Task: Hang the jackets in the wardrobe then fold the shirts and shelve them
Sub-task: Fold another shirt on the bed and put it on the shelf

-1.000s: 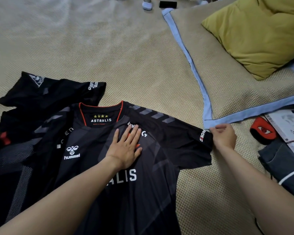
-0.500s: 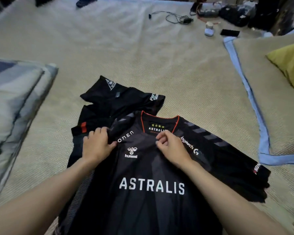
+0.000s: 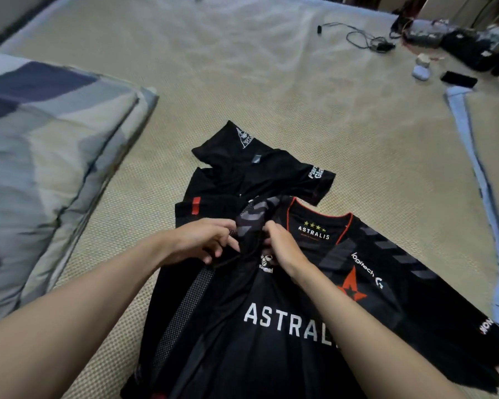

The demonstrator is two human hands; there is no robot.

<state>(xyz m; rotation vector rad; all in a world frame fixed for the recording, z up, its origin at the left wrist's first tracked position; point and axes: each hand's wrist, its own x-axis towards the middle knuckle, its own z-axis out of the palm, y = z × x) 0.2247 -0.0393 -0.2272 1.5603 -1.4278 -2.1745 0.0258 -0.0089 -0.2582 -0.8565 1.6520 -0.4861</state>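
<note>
A black Astralis jersey (image 3: 314, 321) with a red-trimmed collar lies face up on the beige bed cover (image 3: 271, 90). Its left shoulder and sleeve are bunched up between my two hands. My left hand (image 3: 205, 240) pinches the bunched fabric from the left. My right hand (image 3: 280, 246) grips the same fold from the right, just left of the collar. A second black shirt (image 3: 251, 174) lies crumpled beyond and partly under the jersey.
A blue and grey striped pillow (image 3: 46, 156) fills the left side. A beige mat with light blue trim (image 3: 473, 156) lies at the right. Cables (image 3: 360, 38), a black phone (image 3: 458, 79), a small white object (image 3: 421, 67) and dark clutter sit at the far right edge.
Both hands have come together at the jersey's left shoulder and gathered the fabric upward into a bunch. The view has swung left, so the yellow cushion is gone.
</note>
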